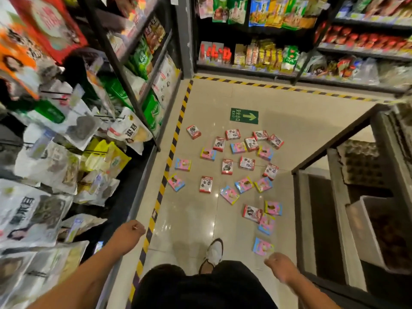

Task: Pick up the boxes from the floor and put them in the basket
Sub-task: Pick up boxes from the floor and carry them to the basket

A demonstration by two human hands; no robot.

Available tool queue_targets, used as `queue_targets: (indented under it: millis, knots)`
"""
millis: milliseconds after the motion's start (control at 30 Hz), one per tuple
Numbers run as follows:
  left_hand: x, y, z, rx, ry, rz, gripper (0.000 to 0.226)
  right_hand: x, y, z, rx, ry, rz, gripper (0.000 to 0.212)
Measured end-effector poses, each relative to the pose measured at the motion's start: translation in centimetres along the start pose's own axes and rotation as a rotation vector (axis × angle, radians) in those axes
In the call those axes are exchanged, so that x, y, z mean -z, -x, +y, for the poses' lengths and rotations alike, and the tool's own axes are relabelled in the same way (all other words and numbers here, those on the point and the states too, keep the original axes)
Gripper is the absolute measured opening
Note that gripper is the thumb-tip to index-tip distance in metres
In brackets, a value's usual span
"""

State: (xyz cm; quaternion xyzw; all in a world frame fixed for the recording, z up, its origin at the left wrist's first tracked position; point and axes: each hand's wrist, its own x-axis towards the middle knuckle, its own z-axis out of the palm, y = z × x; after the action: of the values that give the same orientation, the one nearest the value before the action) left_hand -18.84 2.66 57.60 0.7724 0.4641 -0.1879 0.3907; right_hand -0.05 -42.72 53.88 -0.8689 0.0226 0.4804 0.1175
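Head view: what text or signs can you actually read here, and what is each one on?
"EXIT", with a right-pointing arrow: green floor sign, seen upside down; the characters beside it are too small to read.
"银耳": white packet on the left rack.
Boxes on the floor: print too small to read.
Shelf packets and price tags: blurred.

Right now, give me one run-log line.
stage: approach | boxes: scattered on floor | left hand: empty | right hand: empty | basket: not in view
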Motion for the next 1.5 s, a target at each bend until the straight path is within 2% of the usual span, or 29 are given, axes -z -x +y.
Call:
queue_targets:
  millis: [100, 133, 200, 233, 267, 300, 333, 367, 400, 433, 467, 633, 767, 900, 1033, 1133, 1233, 1300, 1367, 1467, 1500]
  knots:
    - [0.3, -2.1, -1.3, 0.014, -0.171, -0.034, 0.026, 6.5, -4.4, -5.4, 0.063, 0.05, 0.064, 0.02]
    - [0.3, -3.1, -1.9, -0.056, -0.238, -0.007, 0.024, 8.5, -6.0, -7.3, 0.069, 0.031, 0.085, 0.021]
    - [0.5, -6.2, -2.8, -0.056, -0.232, -0.23, 0.016, 12.0, -8.5, -11.0, 0.102, -0.032, 0.133, 0.032]
    - [0.4, -8.8, -3.6, -0.253, -0.336, -0.206, 0.01, 13.4, -9.8, -12.9, 0.115, -0.049, 0.157, 0.036]
    - [0.3, -11.2, -4.4, -0.373, -0.389, -0.16, 0.015, 14.4, -10.7, -14.8, 0.123, -0.08, 0.161, 0.037]
    - [0.6, -12.4, -3.6, -0.377, -0.391, -0.148, 0.018, 15.1, -11.9, -16.4, 0.12, -0.114, 0.144, 0.037]
    - [0.7, -13.4, -2.0, -0.24, -0.297, -0.175, 0.016, 15.4, -13.1, -17.9, 0.113, -0.137, 0.124, 0.037]
    - [1.1, -14.6, 0.4, 0.026, -0.086, -0.262, 0.015, 15.4, -14.5, -19.4, 0.101, -0.15, 0.107, 0.038]
    - [0.8, -15.4, 3.2, 0.187, 0.026, -0.287, 0.018, 15.0, -15.9, -20.6, 0.08, -0.155, 0.083, 0.041]
    - [0.5, -16.5, 5.6, 0.157, -0.047, -0.139, 0.018, 14.3, -17.4, -21.7, 0.059, -0.163, 0.06, 0.05]
    - [0.3, -18.6, 7.2, 0.204, -0.086, -0.121, 0.018, 13.3, -19.1, -22.6, 0.041, -0.173, 0.043, 0.059]
    - [-2.2, -33.6, 14.0, 0.292, -0.071, -0.193, 0.026, 7.6, -27.3, -28.2, -0.07, -0.27, -0.024, 0.075]
    - [-7.2, -46.5, 13.9, 0.354, -0.044, -0.221, 0.033, 2.2, -37.6, -32.1, -0.163, -0.231, -0.093, 0.084]
    - [-12.9, -57.5, 10.8, 0.551, 0.171, -0.24, 0.049, -3.6, -50.1, -35.2, -0.184, -0.193, -0.089, 0.094]
    - [-19.6, -66.7, 5.7, 0.642, 0.251, -0.19, 0.036, -9.8, -61.0, -37.3, -0.199, -0.157, -0.044, 0.096]
    - [-24.5, -72.4, 2.4, 0.708, 0.263, -0.157, 0.039, -14.9, -67.2, -37.7, -0.227, -0.163, -0.003, 0.094]
    - [-28.0, -77.4, -0.3, 0.735, 0.227, -0.147, 0.063, -19.1, -72.1, -37.5, -0.308, -0.194, -0.006, 0.115]
    - [-30.2, -80.2, -2.2, 0.732, 0.281, -0.2, 0.075, -21.1, -74.9, -37.6, -0.349, -0.188, 0.023, 0.124]
    - [-32.3, -82.3, -3.7, 0.722, 0.297, -0.223, 0.079, -22.6, -77.0, -38.1, -0.385, -0.18, 0.118, 0.124]
    - [-35.7, -85.0, -7.5, 0.786, 0.07, -0.163, 0.115, -23.8, -78.2, -38.6, -0.418, -0.127, 0.256, 0.118]
    - [-36.6, -85.7, -8.3, 0.814, 0.05, -0.122, 0.118, -23.8, -78.3, -38.3, -0.42, -0.116, 0.287, 0.113]
